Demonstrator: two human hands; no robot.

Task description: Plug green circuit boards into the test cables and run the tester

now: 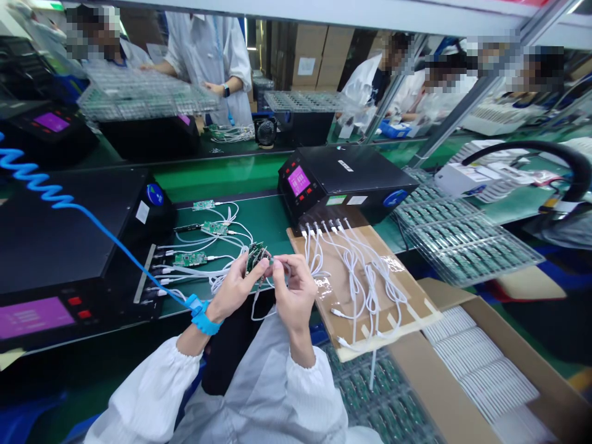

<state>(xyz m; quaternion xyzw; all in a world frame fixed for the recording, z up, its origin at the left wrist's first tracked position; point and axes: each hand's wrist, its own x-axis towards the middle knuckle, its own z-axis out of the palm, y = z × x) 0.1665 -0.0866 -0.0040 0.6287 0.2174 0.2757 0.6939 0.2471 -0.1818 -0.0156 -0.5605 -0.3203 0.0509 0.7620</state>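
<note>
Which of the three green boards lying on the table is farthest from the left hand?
The back board; the middle board and front board both lie nearer the left hand.

Your left hand [235,285] is curled in a grip, its thumb angled toward the right. Your right hand [296,290] pinches with thumb and forefinger, close beside it. Both forearms reach forward and converge before you, the white sleeves [152,385] gathered just below your wrists [301,346].

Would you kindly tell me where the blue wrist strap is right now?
In the head view, the blue wrist strap is left of centre, around the person's left wrist, between the left hand and the left white sleeve.
</note>
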